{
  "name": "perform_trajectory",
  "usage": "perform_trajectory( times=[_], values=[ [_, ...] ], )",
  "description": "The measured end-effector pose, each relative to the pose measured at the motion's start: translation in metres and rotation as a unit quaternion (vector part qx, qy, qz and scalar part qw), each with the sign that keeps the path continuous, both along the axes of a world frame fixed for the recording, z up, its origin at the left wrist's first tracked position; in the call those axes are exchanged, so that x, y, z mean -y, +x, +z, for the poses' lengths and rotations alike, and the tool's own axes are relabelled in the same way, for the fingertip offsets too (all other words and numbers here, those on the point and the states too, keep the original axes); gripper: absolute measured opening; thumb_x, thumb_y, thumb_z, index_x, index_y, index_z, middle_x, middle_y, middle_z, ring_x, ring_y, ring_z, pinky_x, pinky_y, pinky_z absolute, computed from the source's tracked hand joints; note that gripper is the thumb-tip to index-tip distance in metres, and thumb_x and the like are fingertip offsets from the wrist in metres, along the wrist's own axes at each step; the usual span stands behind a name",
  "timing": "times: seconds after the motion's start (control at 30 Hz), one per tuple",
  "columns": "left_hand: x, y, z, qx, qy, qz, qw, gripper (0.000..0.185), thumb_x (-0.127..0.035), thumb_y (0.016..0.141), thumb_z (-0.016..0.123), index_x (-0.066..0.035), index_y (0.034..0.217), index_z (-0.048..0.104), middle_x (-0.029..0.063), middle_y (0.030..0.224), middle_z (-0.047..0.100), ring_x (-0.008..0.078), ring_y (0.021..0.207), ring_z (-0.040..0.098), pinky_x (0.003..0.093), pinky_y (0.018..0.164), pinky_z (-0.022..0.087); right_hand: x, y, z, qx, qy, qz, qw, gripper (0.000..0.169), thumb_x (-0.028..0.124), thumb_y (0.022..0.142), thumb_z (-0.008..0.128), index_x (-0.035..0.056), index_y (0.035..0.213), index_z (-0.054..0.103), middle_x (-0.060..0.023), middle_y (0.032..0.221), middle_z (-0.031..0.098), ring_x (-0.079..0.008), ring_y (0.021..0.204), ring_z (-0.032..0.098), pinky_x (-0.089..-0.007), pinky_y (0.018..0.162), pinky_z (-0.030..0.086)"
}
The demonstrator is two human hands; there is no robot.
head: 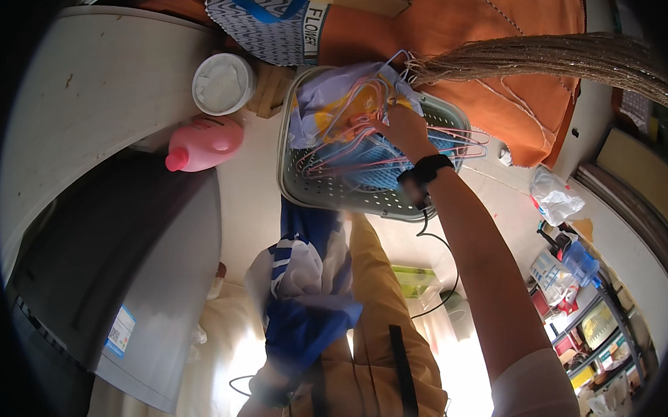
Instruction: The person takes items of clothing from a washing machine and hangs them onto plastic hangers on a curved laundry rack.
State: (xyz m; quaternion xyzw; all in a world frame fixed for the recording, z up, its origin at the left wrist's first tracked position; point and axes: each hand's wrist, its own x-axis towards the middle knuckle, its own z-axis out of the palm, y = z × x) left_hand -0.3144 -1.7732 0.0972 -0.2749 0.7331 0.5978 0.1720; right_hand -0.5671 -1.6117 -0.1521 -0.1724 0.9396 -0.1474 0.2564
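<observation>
My right hand point(399, 127), with a black device strapped at the wrist, grips several pink and blue wire clothes hangers point(345, 153). They are in and across a grey-green perforated plastic basket point(290, 181). A purple-and-yellow plastic bag point(316, 104) and a blue textured item point(383, 169) lie in the basket under the hangers. Nearer my body, my left hand point(275, 372) holds a blue-and-white garment point(307, 319), which hangs in front of my brown trousers point(375, 288). Folds of cloth and blur hide most of the left fingers.
A pink bottle point(205, 141) and a white round tub point(223, 84) stand left of the basket. A grey appliance point(170, 257) is at the left. Broom bristles point(542, 58) and orange cloth point(495, 109) lie beyond the basket. A cluttered shelf point(603, 321) stands at the right.
</observation>
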Motion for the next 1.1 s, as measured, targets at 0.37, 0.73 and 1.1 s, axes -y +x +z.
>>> perform_trajectory(
  times=[0.37, 0.73, 1.1],
  values=[
    [0.013, 0.002, 0.006, 0.019, 0.086, -0.066, 0.994, 0.04, -0.022, 0.081, 0.061, -0.003, 0.114, 0.048, 0.0115, 0.109, 0.054, 0.0234, 0.1, 0.053, 0.0337, 0.091, 0.04, -0.054, 0.075, 0.094, -0.041, -0.143, 0.077, 0.986, 0.022, 0.026, 0.079, 0.058, 0.0059, 0.073, 0.052, -0.013, 0.064, 0.052, -0.0327, 0.056, 0.051, -0.0398, 0.051, 0.041],
    [0.015, -0.02, 0.015, -0.019, 0.041, -0.071, 0.996, 0.056, -0.024, 0.076, 0.066, 0.0, 0.119, 0.039, 0.0177, 0.114, 0.048, 0.0301, 0.104, 0.048, 0.0372, 0.092, 0.038, -0.129, 0.131, 0.173, 0.065, -0.086, -0.024, 0.994, 0.013, 0.013, 0.076, 0.054, 0.0085, 0.068, 0.046, -0.01, 0.06, 0.049, -0.0305, 0.054, 0.051, -0.0381, 0.049, 0.039],
    [0.021, -0.068, 0.017, -0.112, -0.057, 0.092, 0.988, 0.073, -0.026, 0.071, 0.07, 0.003, 0.124, 0.03, 0.0239, 0.118, 0.042, 0.0367, 0.108, 0.043, 0.0406, 0.093, 0.036, -0.186, 0.217, 0.248, 0.126, -0.141, -0.118, 0.975, 0.02, 0.015, 0.077, 0.053, 0.0101, 0.061, 0.043, 0.0001, 0.057, 0.038, -0.0125, 0.053, 0.044, -0.0253, 0.046, 0.034]
  ],
)
